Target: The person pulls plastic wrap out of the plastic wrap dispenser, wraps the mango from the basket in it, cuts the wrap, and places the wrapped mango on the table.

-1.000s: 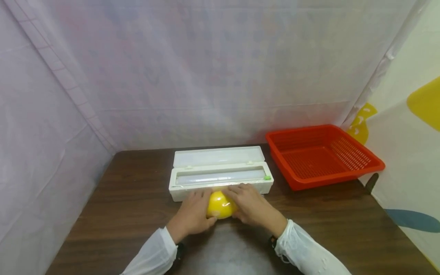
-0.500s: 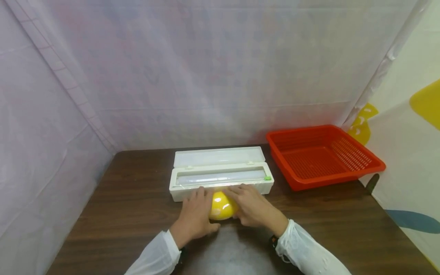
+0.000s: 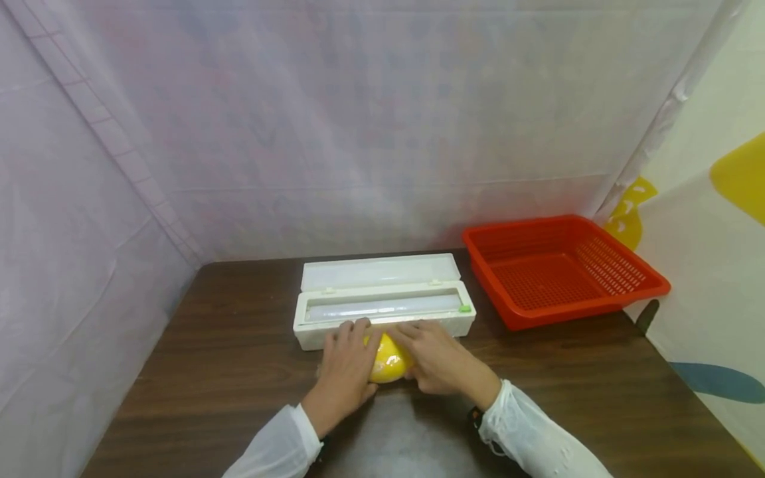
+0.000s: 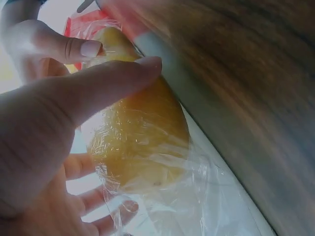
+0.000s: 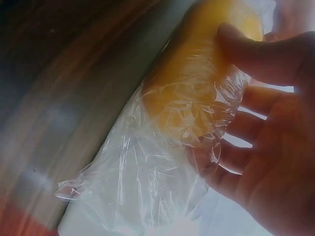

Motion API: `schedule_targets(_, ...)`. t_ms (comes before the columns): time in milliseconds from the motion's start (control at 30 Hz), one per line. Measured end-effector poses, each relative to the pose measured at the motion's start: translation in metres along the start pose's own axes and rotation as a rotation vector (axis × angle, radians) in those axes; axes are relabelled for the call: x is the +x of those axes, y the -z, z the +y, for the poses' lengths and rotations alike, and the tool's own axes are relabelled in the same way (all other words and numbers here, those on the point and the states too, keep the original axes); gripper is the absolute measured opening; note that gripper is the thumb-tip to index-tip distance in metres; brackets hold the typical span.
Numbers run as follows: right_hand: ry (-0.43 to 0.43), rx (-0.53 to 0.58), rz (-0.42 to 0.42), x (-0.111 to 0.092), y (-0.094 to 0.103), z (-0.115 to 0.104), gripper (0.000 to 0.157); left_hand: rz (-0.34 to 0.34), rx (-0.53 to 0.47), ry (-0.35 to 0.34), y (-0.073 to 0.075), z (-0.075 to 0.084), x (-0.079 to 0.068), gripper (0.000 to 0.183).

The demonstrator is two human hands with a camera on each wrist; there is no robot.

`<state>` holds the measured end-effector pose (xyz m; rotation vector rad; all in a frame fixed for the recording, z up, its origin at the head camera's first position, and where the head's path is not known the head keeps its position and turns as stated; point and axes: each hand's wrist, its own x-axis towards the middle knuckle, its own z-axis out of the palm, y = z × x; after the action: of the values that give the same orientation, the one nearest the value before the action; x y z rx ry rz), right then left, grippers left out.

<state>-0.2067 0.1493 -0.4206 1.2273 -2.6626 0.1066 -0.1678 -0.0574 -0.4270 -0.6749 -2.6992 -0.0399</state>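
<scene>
Head view: left hand point(image 3: 345, 373) and right hand point(image 3: 445, 362), grip half-closed, hold a film-wrapped yellow fruit point(image 3: 390, 360) between them, seemingly so both sides stay steadied, with a white box point(image 3: 382, 292) just beyond the grip.

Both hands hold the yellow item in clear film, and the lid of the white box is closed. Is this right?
Not closed: in the head view, the lid of the white box is open, showing a pale roll inside. The left hand and right hand do hold the yellow item in clear film.
</scene>
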Motion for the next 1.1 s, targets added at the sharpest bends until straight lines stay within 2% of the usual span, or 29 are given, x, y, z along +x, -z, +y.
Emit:
schedule_targets(167,0.009,0.006,-0.014,-0.001,0.000,0.001,0.083,-0.007,-0.007,-0.034,0.001,0.001,0.001,0.106)
schedule_targets(300,0.017,0.044,-0.009,-0.001,0.000,0.003,0.081,0.033,0.004,-0.099,0.000,0.000,0.004,0.098)
schedule_targets(400,0.015,0.091,-0.008,-0.001,0.000,0.006,0.081,0.051,0.018,-0.137,0.000,-0.001,0.005,0.099)
schedule_targets(533,0.018,0.137,-0.013,-0.001,-0.001,0.009,0.083,0.040,0.055,-0.144,0.002,0.000,0.005,0.105)
schedule_targets(767,0.022,0.179,-0.012,-0.001,0.000,0.011,0.085,0.063,0.195,-0.160,0.003,0.000,0.005,0.092)
schedule_targets(967,0.000,0.198,-0.038,0.000,0.002,0.009,0.084,0.074,0.167,-0.172,0.006,-0.002,0.004,0.082)
schedule_targets(1100,-0.004,0.220,-0.024,0.000,0.003,0.009,0.085,0.097,0.140,-0.183,0.007,-0.003,0.004,0.078)
